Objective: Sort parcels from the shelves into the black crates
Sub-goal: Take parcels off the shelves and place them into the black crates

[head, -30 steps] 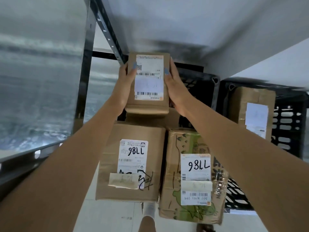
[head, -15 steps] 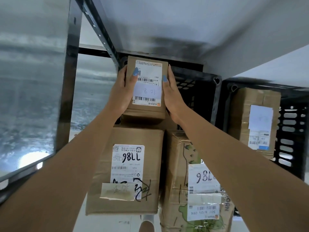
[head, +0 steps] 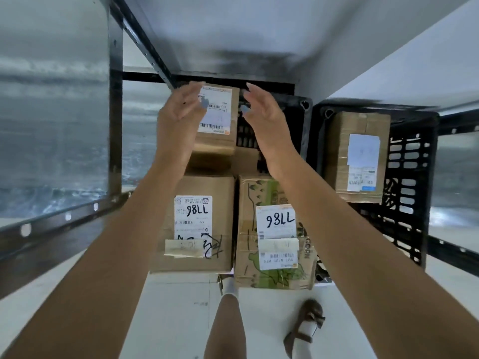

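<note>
Small brown cardboard parcel (head: 218,142), white barcode label
My left hand (head: 178,117) and right hand (head: 261,117) flank it, grip spread, seemingly not touching.

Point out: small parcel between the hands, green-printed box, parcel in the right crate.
small parcel (head: 219,115): head view, on its white label.
green-printed box (head: 276,221): head view, on its handwritten label.
parcel in the right crate (head: 361,159): head view, on its pale label.

Soft, cool, even light w/ no glare; a dark shadow smudge on the pale grey shelf underside (head: 233,35) over the black slatted plastic crate (head: 305,110), motion blur on left hand (head: 178,120), right hand (head: 267,120) & streaky grey side panel (head: 51,125), wide-angle bending twd edges.
</note>
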Demonstrator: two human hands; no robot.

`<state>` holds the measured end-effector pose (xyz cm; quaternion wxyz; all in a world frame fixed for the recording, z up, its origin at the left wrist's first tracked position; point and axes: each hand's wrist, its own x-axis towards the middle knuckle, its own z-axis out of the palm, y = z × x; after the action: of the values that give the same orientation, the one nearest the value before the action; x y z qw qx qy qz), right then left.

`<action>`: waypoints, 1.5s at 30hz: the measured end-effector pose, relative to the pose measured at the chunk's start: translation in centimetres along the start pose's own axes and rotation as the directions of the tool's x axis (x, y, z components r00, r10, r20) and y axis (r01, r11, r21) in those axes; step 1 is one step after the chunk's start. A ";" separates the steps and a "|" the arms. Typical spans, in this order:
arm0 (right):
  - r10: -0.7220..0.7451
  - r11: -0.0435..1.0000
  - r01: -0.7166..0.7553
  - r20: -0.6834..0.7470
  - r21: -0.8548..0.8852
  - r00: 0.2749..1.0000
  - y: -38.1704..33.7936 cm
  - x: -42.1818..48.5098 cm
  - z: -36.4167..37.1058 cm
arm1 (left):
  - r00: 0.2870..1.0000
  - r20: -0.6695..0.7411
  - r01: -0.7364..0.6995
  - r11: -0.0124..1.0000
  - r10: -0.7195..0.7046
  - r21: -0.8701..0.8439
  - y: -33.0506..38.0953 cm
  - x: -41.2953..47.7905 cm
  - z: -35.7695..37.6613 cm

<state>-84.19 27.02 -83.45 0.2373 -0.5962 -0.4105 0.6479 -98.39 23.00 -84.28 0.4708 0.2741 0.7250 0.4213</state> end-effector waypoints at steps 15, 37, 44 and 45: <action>-0.235 0.965 0.239 -0.045 0.112 0.971 -16.6 -40.6 -16.2 | 0.964 0.121 -0.217 0.965 0.235 -0.146 23.0 -39.3 2.4; -0.483 0.836 0.549 -0.452 0.017 0.750 -11.4 -84.5 -62.4 | 0.547 0.686 -0.486 0.850 0.479 -0.206 33.9 -85.6 39.0; -0.509 0.817 0.577 -0.494 -0.017 0.705 -13.4 -85.6 -81.1 | 0.520 0.677 -0.426 0.845 0.521 -0.323 38.1 -88.9 56.2; -0.515 0.811 0.584 -0.504 -0.026 0.693 -13.7 -85.7 -83.8 | 0.504 0.678 -0.431 0.836 0.535 -0.340 38.9 -89.5 58.5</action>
<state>9.51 -12.87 -18.75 0.5561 -0.5712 -0.4512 0.4012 -8.50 -8.20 -21.82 0.6060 0.5834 0.3295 0.4288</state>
